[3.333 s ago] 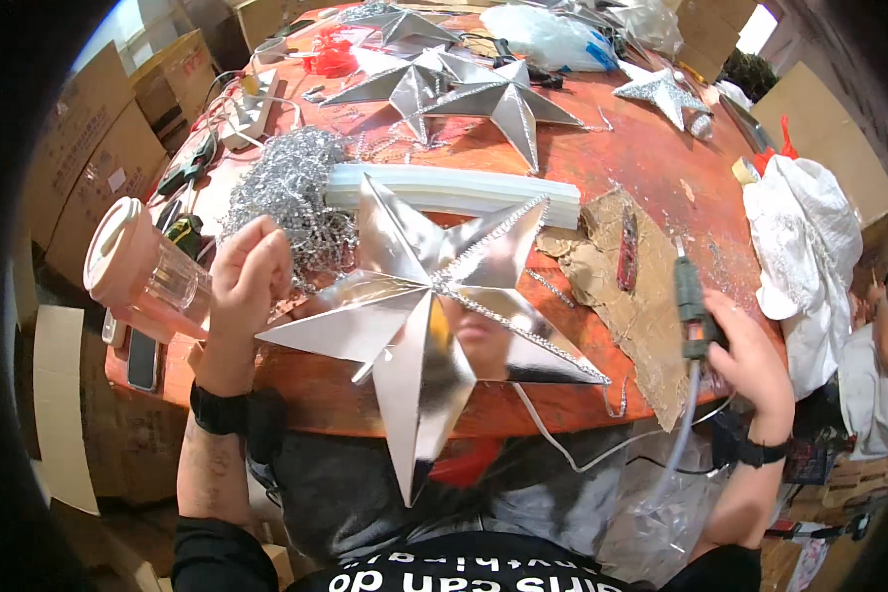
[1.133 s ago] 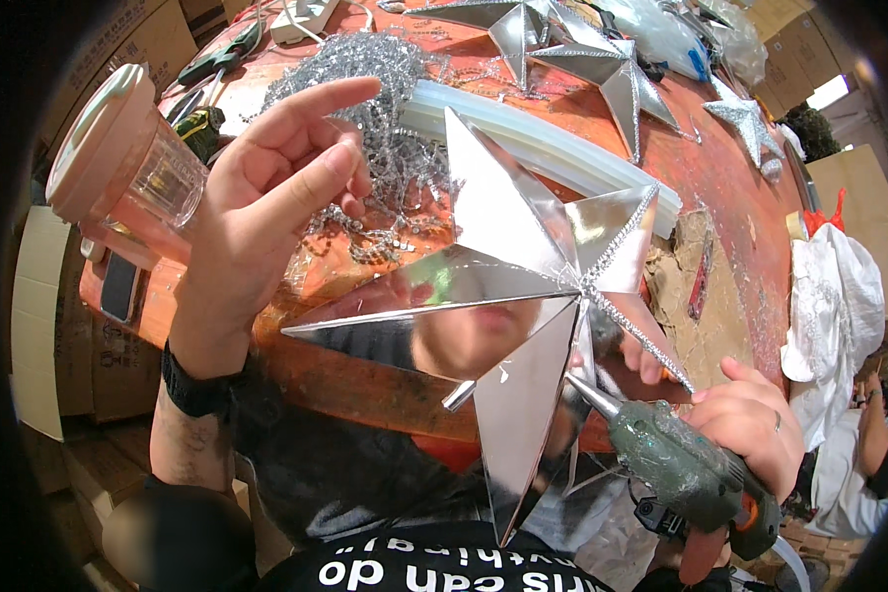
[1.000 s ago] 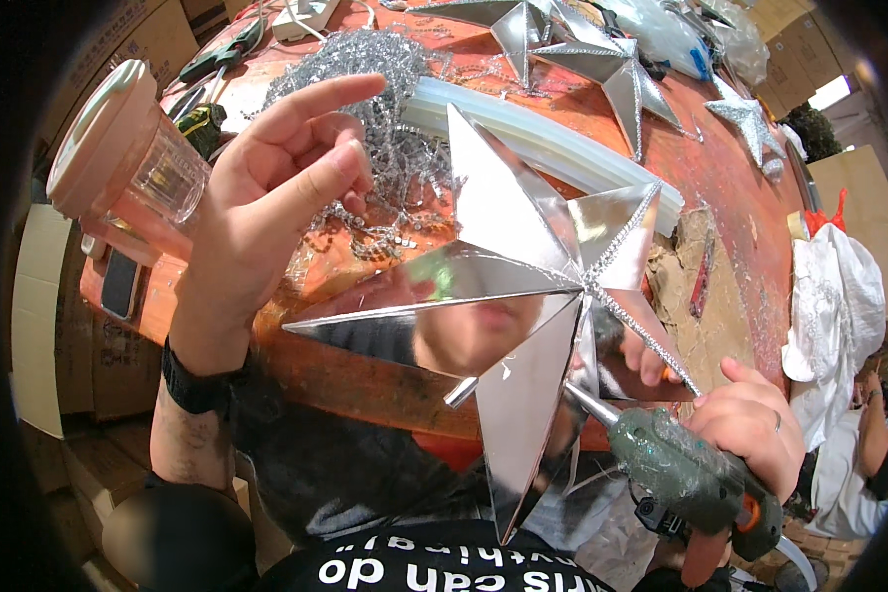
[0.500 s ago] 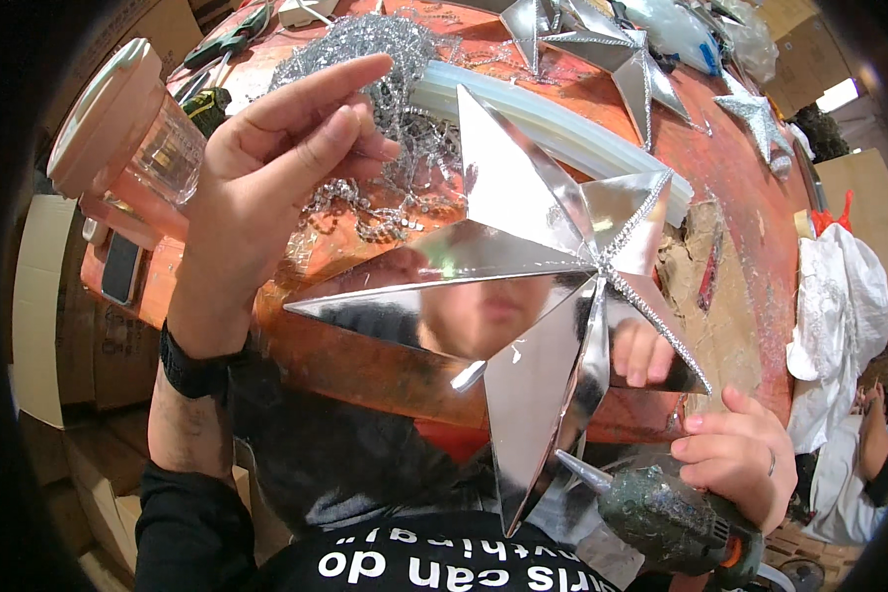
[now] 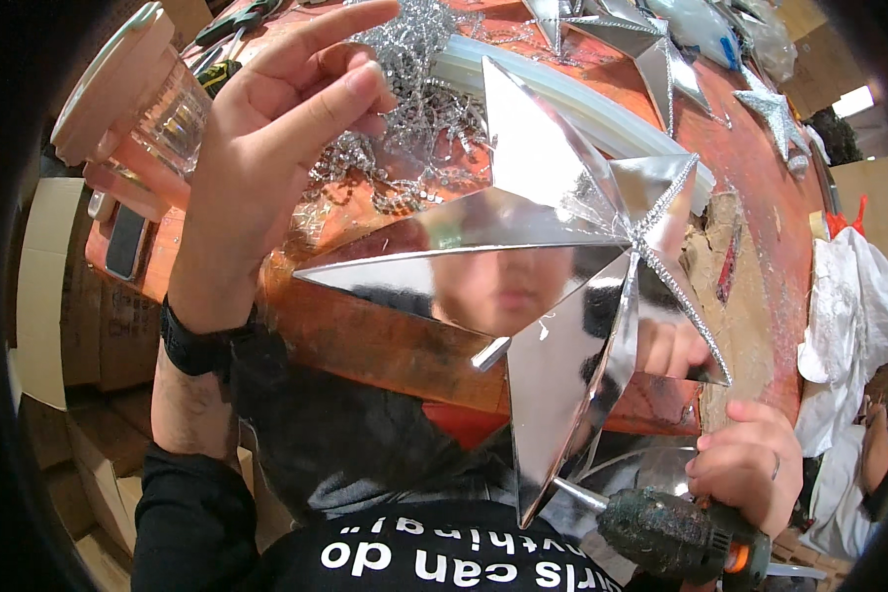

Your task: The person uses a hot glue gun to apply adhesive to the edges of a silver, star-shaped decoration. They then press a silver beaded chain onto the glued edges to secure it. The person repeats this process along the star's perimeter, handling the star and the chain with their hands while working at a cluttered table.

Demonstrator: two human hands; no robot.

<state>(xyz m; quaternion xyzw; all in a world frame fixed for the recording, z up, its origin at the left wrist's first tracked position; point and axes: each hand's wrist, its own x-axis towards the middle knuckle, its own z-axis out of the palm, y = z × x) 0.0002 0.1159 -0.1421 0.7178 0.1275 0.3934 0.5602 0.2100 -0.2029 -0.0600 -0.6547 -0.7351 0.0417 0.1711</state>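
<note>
A large mirror-silver star (image 5: 562, 335) stands out over the table's near edge, its lowest point beside the nozzle of a dark hot glue gun (image 5: 661, 523). Silver beaded trim (image 5: 673, 202) runs along two of its ridges on the right. My right hand (image 5: 745, 469) is closed round the glue gun's handle, at the lower right. Raised left of the star, my left hand (image 5: 306, 109) has its index finger stretched out and the others curled near the thumb. I see nothing in it. What supports the star is not visible.
A tangled heap of silver bead trim (image 5: 405, 109) lies behind the star, beside translucent glue sticks (image 5: 562, 104). More silver stars (image 5: 656, 64) lie farther back. A lidded cup (image 5: 128, 109) and a phone (image 5: 128, 242) are at the left. Torn cardboard (image 5: 735, 316) lies at the right.
The star and the table have shifted slightly right and up in the picture. My left hand has risen a little, its curled fingers closer to the thumb. The glue gun stays in my right hand.
</note>
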